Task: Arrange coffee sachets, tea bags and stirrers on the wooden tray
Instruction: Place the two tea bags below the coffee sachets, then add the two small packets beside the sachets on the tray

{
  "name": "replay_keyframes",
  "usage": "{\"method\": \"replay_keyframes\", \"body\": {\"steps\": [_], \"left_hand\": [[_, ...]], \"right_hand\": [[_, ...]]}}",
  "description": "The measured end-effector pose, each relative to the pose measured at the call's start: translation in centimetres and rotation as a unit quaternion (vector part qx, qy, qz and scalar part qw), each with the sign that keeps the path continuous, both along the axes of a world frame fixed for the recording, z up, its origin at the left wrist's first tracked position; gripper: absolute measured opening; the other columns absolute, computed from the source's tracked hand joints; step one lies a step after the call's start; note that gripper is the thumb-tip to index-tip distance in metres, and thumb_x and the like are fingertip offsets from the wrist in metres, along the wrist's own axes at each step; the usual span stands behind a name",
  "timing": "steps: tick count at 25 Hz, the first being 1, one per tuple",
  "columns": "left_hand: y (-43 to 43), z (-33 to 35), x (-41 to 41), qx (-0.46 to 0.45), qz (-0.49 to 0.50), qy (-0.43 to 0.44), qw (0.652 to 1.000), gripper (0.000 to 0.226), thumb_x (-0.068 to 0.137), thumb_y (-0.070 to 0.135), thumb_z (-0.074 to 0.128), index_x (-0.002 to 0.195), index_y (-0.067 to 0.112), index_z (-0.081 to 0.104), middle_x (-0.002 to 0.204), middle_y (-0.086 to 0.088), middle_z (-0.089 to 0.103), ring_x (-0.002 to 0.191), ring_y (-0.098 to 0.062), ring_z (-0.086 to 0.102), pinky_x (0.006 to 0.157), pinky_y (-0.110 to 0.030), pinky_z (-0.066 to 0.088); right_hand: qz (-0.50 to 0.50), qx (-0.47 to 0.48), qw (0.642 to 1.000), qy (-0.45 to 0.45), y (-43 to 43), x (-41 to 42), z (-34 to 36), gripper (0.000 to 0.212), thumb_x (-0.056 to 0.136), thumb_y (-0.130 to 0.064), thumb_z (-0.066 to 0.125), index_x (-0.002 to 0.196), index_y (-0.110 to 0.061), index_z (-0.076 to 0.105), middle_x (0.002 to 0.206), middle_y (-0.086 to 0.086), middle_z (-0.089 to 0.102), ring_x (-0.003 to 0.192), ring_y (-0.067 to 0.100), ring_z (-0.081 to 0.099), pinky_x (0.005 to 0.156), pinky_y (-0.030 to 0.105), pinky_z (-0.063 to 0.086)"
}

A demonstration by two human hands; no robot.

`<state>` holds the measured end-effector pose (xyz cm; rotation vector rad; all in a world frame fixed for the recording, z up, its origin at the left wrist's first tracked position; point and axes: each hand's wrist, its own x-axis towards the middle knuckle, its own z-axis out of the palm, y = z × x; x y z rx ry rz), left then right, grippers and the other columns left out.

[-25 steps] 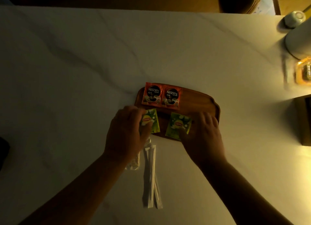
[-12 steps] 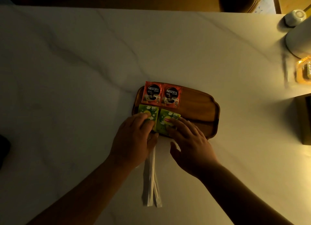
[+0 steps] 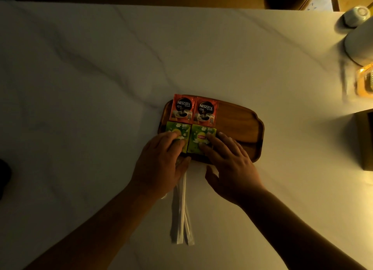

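Note:
A wooden tray (image 3: 238, 126) lies on the white marble table. Two red coffee sachets (image 3: 193, 111) sit side by side on its far left part. Just in front of them lie two green tea bags, the left one (image 3: 178, 129) and the right one (image 3: 201, 140), edge to edge. My left hand (image 3: 161, 166) rests its fingertips flat on the left tea bag. My right hand (image 3: 228, 162) presses spread fingers on the right tea bag. White wrapped stirrers (image 3: 182, 217) lie on the table in front of the tray, their far ends hidden under my left hand.
A white cylindrical vessel (image 3: 361, 41) and a small white cup (image 3: 356, 16) stand at the far right. An orange-lit glass object (image 3: 365, 82) and a dark box (image 3: 365, 140) sit along the right edge. The tray's right half is bare wood.
The two tea bags were slid left and together, now lined up under the coffee sachets. Both hands moved left and slightly forward with them.

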<state>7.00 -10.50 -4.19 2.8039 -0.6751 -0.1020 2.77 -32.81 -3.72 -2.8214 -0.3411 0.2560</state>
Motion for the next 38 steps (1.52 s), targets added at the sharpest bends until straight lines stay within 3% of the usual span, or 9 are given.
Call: {"method": "replay_keyframes", "body": {"steps": [13, 15, 18, 21, 26, 30, 32, 35, 38], "left_hand": [[0.4, 0.6, -0.3, -0.039, -0.010, 0.006, 0.999, 0.052, 0.094, 0.046, 0.056, 0.131, 0.010, 0.060, 0.144, -0.014, 0.051, 0.134, -0.031, 0.046, 0.108, -0.044, 0.045], [1.2, 1.2, -0.8, -0.063, 0.000, -0.001, 0.998, 0.047, 0.095, 0.043, 0.059, 0.127, 0.010, 0.062, 0.140, -0.014, 0.054, 0.131, -0.030, 0.049, 0.107, -0.041, 0.044], [3.3, 2.1, -1.8, -0.067, 0.055, 0.023, 0.996, 0.036, 0.093, 0.042, 0.061, 0.115, 0.014, 0.065, 0.116, -0.007, 0.062, 0.105, -0.023, 0.057, 0.085, -0.038, 0.052], [6.2, 2.2, -3.3, -0.039, 0.108, 0.083, 0.990, 0.045, 0.087, 0.051, 0.063, 0.113, 0.014, 0.064, 0.109, -0.006, 0.062, 0.097, -0.022, 0.058, 0.075, -0.035, 0.053], [9.5, 1.9, -5.2, -0.046, 0.135, 0.141, 0.980, 0.062, 0.069, 0.062, 0.070, 0.114, 0.022, 0.062, 0.110, 0.001, 0.058, 0.100, -0.020, 0.058, 0.076, -0.032, 0.052], [10.1, 1.6, -5.9, -0.063, 0.150, 0.132, 0.978, 0.062, 0.067, 0.067, 0.065, 0.113, 0.025, 0.061, 0.111, 0.002, 0.056, 0.103, -0.020, 0.057, 0.076, -0.035, 0.054], [9.6, 1.6, -5.9, -0.060, 0.154, 0.123, 0.978, 0.066, 0.067, 0.070, 0.065, 0.115, 0.025, 0.060, 0.112, 0.002, 0.056, 0.103, -0.020, 0.056, 0.077, -0.037, 0.054], [8.0, 1.6, -6.1, -0.026, 0.124, 0.124, 0.984, 0.069, 0.064, 0.069, 0.064, 0.115, 0.023, 0.058, 0.112, -0.001, 0.056, 0.100, -0.021, 0.055, 0.077, -0.036, 0.052], [7.0, 1.6, -6.1, -0.010, 0.101, 0.123, 0.987, 0.053, 0.065, 0.056, 0.071, 0.100, 0.018, 0.059, 0.102, -0.003, 0.056, 0.091, -0.023, 0.057, 0.071, -0.036, 0.051]], "right_hand": [[0.003, 0.014, 1.000, -0.010, 0.1, -0.5, 0.1, 0.061, 0.092, -0.041, 0.058, 0.149, -0.026, 0.043, 0.159, 0.008, 0.045, 0.151, 0.036, 0.029, 0.115, 0.053, 0.025], [-0.018, 0.036, 0.999, -0.026, 0.8, -1.3, 0.9, 0.054, 0.092, -0.041, 0.055, 0.143, -0.024, 0.048, 0.149, 0.007, 0.054, 0.141, 0.034, 0.041, 0.110, 0.052, 0.038], [-0.041, 0.066, 0.997, 0.010, 3.3, -2.2, 2.2, 0.034, 0.092, -0.041, 0.053, 0.124, -0.030, 0.057, 0.120, -0.002, 0.067, 0.111, 0.021, 0.060, 0.084, 0.038, 0.056], [-0.069, 0.104, 0.988, 0.092, 6.6, -2.5, 2.8, 0.027, 0.091, -0.043, 0.060, 0.118, -0.039, 0.057, 0.097, -0.013, 0.066, 0.087, 0.010, 0.064, 0.065, 0.026, 0.054], [-0.110, 0.081, 0.981, 0.134, 10.4, -1.5, 2.1, 0.037, 0.087, -0.057, 0.060, 0.116, -0.040, 0.044, 0.071, -0.015, 0.058, 0.064, 0.013, 0.064, 0.056, 0.033, 0.057], [-0.108, 0.058, 0.986, 0.113, 12.2, -0.7, 1.4, 0.051, 0.085, -0.058, 0.061, 0.127, -0.037, 0.042, 0.083, -0.005, 0.075, 0.072, 0.023, 0.073, 0.056, 0.036, 0.058], [-0.111, 0.047, 0.988, 0.101, 12.5, -0.4, 1.2, 0.062, 0.087, -0.054, 0.060, 0.141, -0.036, 0.035, 0.089, 0.000, 0.078, 0.076, 0.026, 0.074, 0.053, 0.031, 0.049], [-0.089, 0.017, 0.989, 0.119, 12.7, -0.3, 1.1, 0.058, 0.093, -0.049, 0.056, 0.146, -0.036, 0.036, 0.075, -0.002, 0.067, 0.065, 0.024, 0.065, 0.048, 0.025, 0.036], [-0.057, 0.009, 0.988, 0.140, 12.7, -0.7, 1.4, 0.052, 0.095, -0.048, 0.055, 0.143, -0.033, 0.041, 0.072, -0.008, 0.052, 0.060, 0.016, 0.052, 0.046, 0.022, 0.032]]}}
